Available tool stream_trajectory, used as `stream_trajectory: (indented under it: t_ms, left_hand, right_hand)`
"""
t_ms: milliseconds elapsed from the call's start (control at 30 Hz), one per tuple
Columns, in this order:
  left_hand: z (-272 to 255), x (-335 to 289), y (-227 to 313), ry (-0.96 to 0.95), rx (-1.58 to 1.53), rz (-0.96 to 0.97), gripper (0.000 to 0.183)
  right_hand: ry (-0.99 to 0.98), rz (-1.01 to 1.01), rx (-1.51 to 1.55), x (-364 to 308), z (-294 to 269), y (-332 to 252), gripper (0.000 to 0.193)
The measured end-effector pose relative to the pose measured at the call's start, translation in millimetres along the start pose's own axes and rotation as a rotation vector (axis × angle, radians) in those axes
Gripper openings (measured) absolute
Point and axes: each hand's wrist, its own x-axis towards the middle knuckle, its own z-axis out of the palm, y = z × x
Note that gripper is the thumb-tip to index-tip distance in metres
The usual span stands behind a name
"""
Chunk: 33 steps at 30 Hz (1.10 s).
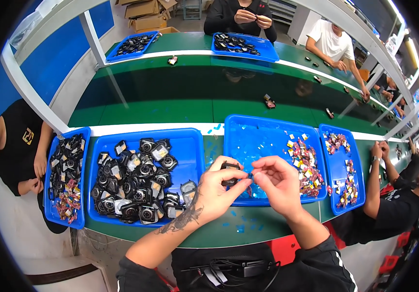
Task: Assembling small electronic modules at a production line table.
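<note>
My left hand [215, 192] is closed around a black smartwatch case [230, 167], held over the near left part of a blue tray [268, 122]. Right beside it my right hand [281, 187] has thumb and forefinger pinched at the case's edge; a tiny dark blue piece shows at these fingertips, too small to name. Blue film scraps [253, 191] lie in the tray below my hands. Small red, yellow and white parts [308, 168] are heaped at its right side. To the left, another blue tray [190, 146] carries a pile of black watch cases [139, 187].
A narrow blue tray [361, 194] of small parts stands at the right, another [86, 146] of mixed pieces at the far left. Across the green conveyor [190, 107] sit more trays and co-workers. White frame posts [29, 87] rise at the left. Blue scraps lie along the near edge.
</note>
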Motion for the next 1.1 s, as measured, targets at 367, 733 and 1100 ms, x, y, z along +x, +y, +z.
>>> stream_trajectory:
  t_ms: [367, 733, 1100]
  left_hand:
    - [1, 4, -11, -0.028, 0.016, 0.013, 0.015]
    - [-4, 2, 0, -0.161, -0.398, -0.405, 0.015]
    - [-6, 2, 0, -0.406, -0.497, -0.371, 0.014]
  right_hand:
    - [-0.169, -0.542, -0.934, 3, -3, 3, 0.015]
    - [-0.273, -0.216, -0.536, 14, -24, 1, 0.024]
    - [-0.500, -0.094, -0.096, 10, -41, 19, 0.024]
